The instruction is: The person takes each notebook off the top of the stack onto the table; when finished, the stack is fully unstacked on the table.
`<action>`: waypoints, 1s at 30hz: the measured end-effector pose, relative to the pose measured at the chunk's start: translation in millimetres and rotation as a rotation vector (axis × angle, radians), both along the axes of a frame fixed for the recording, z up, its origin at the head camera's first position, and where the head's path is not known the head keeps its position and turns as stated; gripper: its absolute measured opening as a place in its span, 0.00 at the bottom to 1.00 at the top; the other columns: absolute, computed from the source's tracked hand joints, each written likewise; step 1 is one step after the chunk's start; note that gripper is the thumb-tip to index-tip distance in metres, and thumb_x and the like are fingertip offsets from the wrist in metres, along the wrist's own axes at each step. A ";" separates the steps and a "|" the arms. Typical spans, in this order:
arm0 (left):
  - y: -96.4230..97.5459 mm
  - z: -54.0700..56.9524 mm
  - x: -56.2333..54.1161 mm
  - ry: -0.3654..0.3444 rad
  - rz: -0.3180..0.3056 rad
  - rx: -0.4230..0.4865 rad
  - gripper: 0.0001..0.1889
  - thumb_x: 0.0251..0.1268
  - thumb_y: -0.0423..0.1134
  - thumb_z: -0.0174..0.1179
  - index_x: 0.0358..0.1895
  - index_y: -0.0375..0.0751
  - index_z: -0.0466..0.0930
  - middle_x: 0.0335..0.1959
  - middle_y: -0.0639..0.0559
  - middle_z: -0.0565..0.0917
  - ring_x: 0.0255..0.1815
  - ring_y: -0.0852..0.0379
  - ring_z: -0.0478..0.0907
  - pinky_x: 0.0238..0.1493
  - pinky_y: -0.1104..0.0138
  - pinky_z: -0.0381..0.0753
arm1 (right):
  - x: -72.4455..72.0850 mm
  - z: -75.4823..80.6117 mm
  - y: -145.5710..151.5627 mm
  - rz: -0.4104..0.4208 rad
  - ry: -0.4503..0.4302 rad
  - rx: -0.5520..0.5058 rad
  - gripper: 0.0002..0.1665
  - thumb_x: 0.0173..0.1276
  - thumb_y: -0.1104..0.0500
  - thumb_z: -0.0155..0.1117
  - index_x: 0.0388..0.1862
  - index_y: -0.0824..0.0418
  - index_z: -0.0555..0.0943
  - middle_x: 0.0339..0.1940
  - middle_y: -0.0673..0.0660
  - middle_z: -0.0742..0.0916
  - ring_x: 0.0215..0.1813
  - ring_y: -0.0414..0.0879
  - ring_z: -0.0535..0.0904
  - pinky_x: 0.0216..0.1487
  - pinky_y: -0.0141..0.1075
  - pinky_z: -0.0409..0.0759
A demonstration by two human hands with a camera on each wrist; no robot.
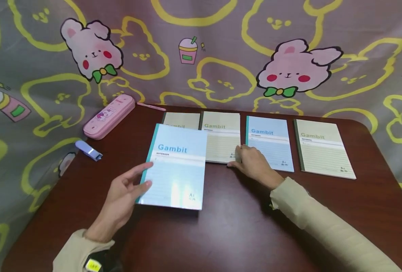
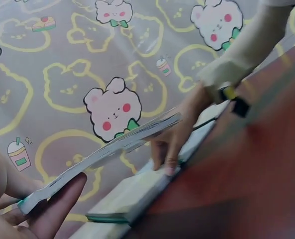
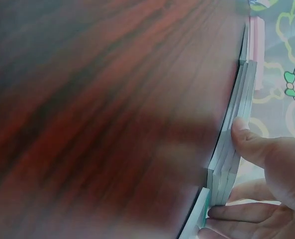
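Observation:
My left hand (image 1: 117,196) pinches a blue Gambit notebook (image 1: 177,170) by its teal spine, thumb on the cover. That notebook is raised above the table; the left wrist view shows its page edges (image 2: 112,149). My right hand (image 1: 257,164) grips the near right corner of a cream notebook (image 1: 219,139). From the right wrist, its thumb (image 3: 242,134) lies on the near edges of a stack of notebooks (image 3: 232,144), with the fingers along the stack's side. Partly hidden behind the raised notebook is another cream notebook (image 1: 180,119).
To the right lie a blue notebook (image 1: 269,147) and a cream notebook (image 1: 325,149). A pink pencil case (image 1: 109,117), a pink pen (image 1: 151,107) and a small lavender object (image 1: 88,150) are at the left. A patterned curtain (image 1: 221,45) hangs behind the brown table (image 1: 241,234).

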State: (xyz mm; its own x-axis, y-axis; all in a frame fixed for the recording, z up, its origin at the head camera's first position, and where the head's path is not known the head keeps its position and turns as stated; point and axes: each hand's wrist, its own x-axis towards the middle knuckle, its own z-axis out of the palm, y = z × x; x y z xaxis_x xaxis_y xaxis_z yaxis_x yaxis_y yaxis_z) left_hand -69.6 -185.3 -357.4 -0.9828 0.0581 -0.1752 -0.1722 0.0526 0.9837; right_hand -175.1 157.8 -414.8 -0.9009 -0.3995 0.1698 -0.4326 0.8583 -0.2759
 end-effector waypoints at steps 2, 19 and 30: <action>-5.5 -4.6 21.7 -0.033 0.008 0.015 0.26 0.67 0.30 0.58 0.68 0.33 0.67 0.48 0.54 0.84 0.40 0.58 0.87 0.40 0.64 0.86 | -0.3 -0.9 0.7 0.007 -0.009 -0.004 0.24 0.57 0.46 0.73 0.27 0.63 0.74 0.21 0.55 0.77 0.21 0.44 0.72 0.21 0.36 0.71; -19.5 -55.8 82.7 -0.135 0.108 -0.020 0.27 0.62 0.27 0.62 0.66 0.35 0.70 0.58 0.42 0.74 0.36 0.60 0.85 0.38 0.67 0.85 | -1.8 -5.6 -0.9 0.026 -0.007 -0.044 0.23 0.57 0.48 0.74 0.25 0.63 0.74 0.21 0.55 0.78 0.20 0.43 0.72 0.20 0.35 0.71; -24.3 -63.1 62.6 -0.068 0.078 -0.474 0.26 0.57 0.25 0.65 0.61 0.43 0.78 0.51 0.39 0.81 0.39 0.60 0.80 0.34 0.73 0.80 | -2.1 -2.9 -0.9 0.015 -0.009 -0.028 0.23 0.57 0.48 0.74 0.27 0.64 0.75 0.22 0.56 0.79 0.20 0.44 0.73 0.20 0.35 0.72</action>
